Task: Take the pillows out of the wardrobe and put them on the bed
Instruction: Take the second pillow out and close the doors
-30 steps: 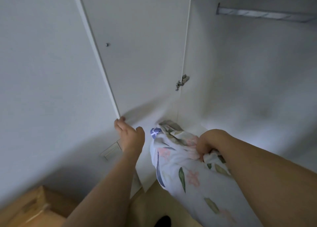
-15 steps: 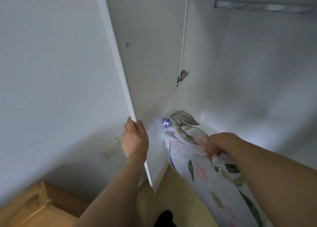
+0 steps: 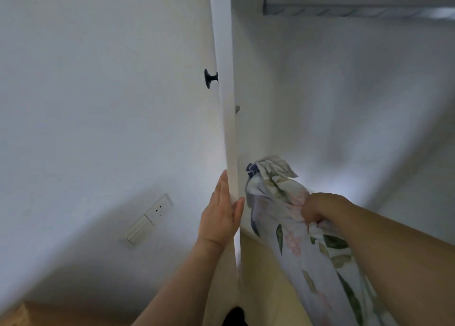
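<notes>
A white pillow (image 3: 290, 229) with a leaf and flower print hangs at the wardrobe's mouth, its top corner still just inside. My right hand (image 3: 322, 210) is shut on a bunch of its cover near the top. The white wardrobe door (image 3: 225, 104) stands edge-on to me, with a black knob (image 3: 209, 78) on its outer face. My left hand (image 3: 221, 215) lies flat against the door's lower edge, fingers straight. The wardrobe's inside (image 3: 344, 104) is bare white. No bed is in view.
A metal hanging rail (image 3: 344, 10) runs across the wardrobe's top. A white socket and switch plate (image 3: 149, 218) sits low on the wall at left. A cardboard box (image 3: 14, 316) shows at the bottom left corner. Pale wood floor lies below.
The door has swung towards the wardrobe under my left hand, from face-on to edge-on, so its knob now shows. My right hand has drawn the pillow a little further out.
</notes>
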{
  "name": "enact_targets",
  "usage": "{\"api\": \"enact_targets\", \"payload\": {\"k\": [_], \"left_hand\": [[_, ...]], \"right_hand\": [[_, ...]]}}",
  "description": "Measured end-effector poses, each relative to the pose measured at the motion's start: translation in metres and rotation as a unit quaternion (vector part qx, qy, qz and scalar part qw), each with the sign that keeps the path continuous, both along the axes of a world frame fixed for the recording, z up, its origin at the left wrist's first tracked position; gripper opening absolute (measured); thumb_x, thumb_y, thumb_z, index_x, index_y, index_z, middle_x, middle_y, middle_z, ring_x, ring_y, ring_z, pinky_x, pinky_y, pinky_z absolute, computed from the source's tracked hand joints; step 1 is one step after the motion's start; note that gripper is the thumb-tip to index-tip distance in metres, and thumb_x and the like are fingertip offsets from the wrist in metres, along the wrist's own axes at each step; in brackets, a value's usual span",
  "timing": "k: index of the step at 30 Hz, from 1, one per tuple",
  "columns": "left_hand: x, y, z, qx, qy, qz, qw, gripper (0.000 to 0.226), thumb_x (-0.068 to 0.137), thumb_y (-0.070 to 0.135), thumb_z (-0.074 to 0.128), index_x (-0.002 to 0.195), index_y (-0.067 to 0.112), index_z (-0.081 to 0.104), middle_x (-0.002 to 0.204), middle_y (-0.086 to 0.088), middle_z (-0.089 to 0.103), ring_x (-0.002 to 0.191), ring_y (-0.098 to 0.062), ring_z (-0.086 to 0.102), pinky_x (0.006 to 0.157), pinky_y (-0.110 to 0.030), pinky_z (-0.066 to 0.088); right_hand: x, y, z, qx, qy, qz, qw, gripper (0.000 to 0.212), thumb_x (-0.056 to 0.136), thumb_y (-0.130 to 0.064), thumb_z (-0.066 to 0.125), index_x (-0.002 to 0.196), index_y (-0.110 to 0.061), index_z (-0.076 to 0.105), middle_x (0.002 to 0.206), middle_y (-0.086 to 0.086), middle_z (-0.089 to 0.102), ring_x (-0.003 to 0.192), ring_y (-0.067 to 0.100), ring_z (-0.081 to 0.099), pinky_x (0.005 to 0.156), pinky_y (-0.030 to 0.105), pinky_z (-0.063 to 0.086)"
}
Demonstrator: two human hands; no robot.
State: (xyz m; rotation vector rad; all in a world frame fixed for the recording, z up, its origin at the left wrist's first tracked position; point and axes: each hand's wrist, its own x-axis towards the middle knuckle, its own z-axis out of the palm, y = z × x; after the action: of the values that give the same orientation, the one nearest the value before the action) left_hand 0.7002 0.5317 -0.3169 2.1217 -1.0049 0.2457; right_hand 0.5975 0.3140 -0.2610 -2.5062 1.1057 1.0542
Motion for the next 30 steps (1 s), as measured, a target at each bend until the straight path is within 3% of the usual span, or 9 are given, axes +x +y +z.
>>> {"api": "enact_targets", "payload": {"k": [2,6,11,14,18,23,28,30], "left_hand": [[-0.006,-0.019,-0.003,0.002,-0.018,-0.029,0.999,0.071,0.099,0.053,0.034,0.154,0.02,0.005,0.162,0.0,0.015,0.144,-0.015,0.024,0.106,-0.031,0.039],[-0.018,-0.06,-0.002,0.014,-0.054,-0.06,0.997,0.075,0.101,0.047,0.038,0.154,0.019,-0.007,0.162,0.004,0.0,0.146,0.0,-0.003,0.112,-0.027,0.026],[-0.027,-0.112,0.004,0.029,-0.119,-0.141,0.982,0.07,0.099,0.024,0.046,0.154,0.01,0.006,0.161,-0.013,0.011,0.149,-0.023,0.013,0.112,-0.044,0.036],[-0.03,-0.138,0.008,0.1,-0.128,-0.156,0.974,0.074,0.098,0.024,0.043,0.155,0.015,-0.004,0.163,-0.009,0.0,0.15,-0.023,0.002,0.113,-0.049,0.031],[-0.025,-0.166,0.013,0.178,-0.144,-0.151,0.962,0.081,0.096,0.026,0.041,0.152,0.02,-0.018,0.161,-0.004,-0.02,0.148,-0.023,-0.015,0.118,-0.052,0.02],[-0.015,-0.185,0.011,0.216,-0.162,-0.141,0.953,0.088,0.091,0.021,0.045,0.151,0.019,-0.02,0.159,-0.007,-0.026,0.147,-0.028,-0.02,0.119,-0.053,0.004],[-0.003,-0.216,0.011,0.249,-0.162,-0.157,0.942,0.094,0.087,0.022,0.043,0.147,0.02,-0.029,0.153,-0.007,-0.039,0.143,-0.031,-0.028,0.119,-0.053,-0.004],[0.003,-0.227,0.011,0.252,-0.159,-0.163,0.94,0.094,0.087,0.023,0.044,0.148,0.02,-0.027,0.152,-0.007,-0.04,0.143,-0.033,-0.029,0.119,-0.053,-0.002]], "right_hand": [[-0.014,-0.014,-0.004,-0.01,-0.02,-0.037,0.999,0.007,0.08,-0.021,0.058,0.078,-0.014,0.057,0.076,0.001,0.055,0.071,0.015,0.054,0.076,0.028,0.047],[-0.047,-0.041,-0.002,-0.024,-0.045,-0.098,0.994,0.008,0.077,-0.021,0.059,0.072,-0.016,0.056,0.074,0.001,0.056,0.069,0.016,0.055,0.073,0.028,0.048],[-0.094,-0.07,-0.002,-0.023,-0.078,-0.163,0.983,0.01,0.078,-0.024,0.06,0.079,-0.015,0.057,0.083,0.004,0.059,0.076,0.019,0.058,0.078,0.028,0.05],[-0.118,-0.082,-0.004,-0.011,-0.118,-0.206,0.971,0.02,0.077,-0.026,0.059,0.093,-0.015,0.059,0.084,0.003,0.059,0.084,0.022,0.06,0.087,0.033,0.052],[-0.141,-0.097,-0.007,-0.014,-0.162,-0.27,0.949,0.023,0.077,-0.029,0.06,0.094,-0.012,0.061,0.078,0.001,0.056,0.075,0.019,0.058,0.073,0.028,0.048],[-0.147,-0.112,-0.012,-0.022,-0.21,-0.333,0.919,0.03,0.079,-0.032,0.063,0.102,-0.012,0.064,0.079,-0.001,0.055,0.078,0.02,0.058,0.072,0.027,0.045],[-0.14,-0.125,-0.018,-0.037,-0.236,-0.374,0.896,0.035,0.083,-0.036,0.062,0.11,-0.012,0.062,0.098,0.007,0.062,0.085,0.023,0.059,0.075,0.026,0.044],[-0.139,-0.128,-0.019,-0.034,-0.249,-0.402,0.881,0.033,0.083,-0.042,0.064,0.103,-0.015,0.062,0.09,0.003,0.062,0.081,0.021,0.058,0.075,0.027,0.045]]}}
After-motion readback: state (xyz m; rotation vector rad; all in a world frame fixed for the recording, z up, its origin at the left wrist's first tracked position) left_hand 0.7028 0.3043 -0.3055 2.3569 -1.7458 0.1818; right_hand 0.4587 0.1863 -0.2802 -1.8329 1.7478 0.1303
